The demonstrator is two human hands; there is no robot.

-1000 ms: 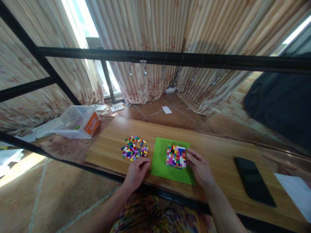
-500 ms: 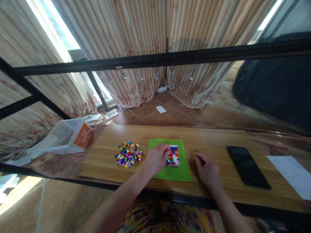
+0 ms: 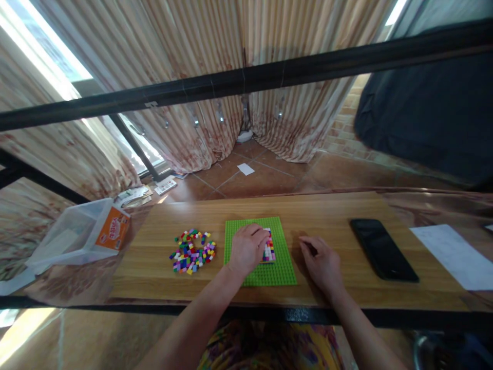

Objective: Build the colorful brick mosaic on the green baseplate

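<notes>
My left hand is over a flat block of small multicoloured toy bricks, covering its left part. Its fingers are bent and pressed together at the block's top; anything between the fingertips is hidden. Under the block lies a green studded baseplate. To the right of the baseplate, my right hand rests on the wooden tabletop, fingers curled and thumb against the forefinger, with nothing seen in it. A loose pile of small coloured bricks lies left of the baseplate.
A black phone and a white sheet of paper lie on the right. At the left is a clear plastic box with an orange label. A dark metal bar crosses beyond the table.
The head view has turned slightly, shifting the scene left. My left hand has moved further over the brick block and covers more of it. My right hand stays beside the baseplate.
</notes>
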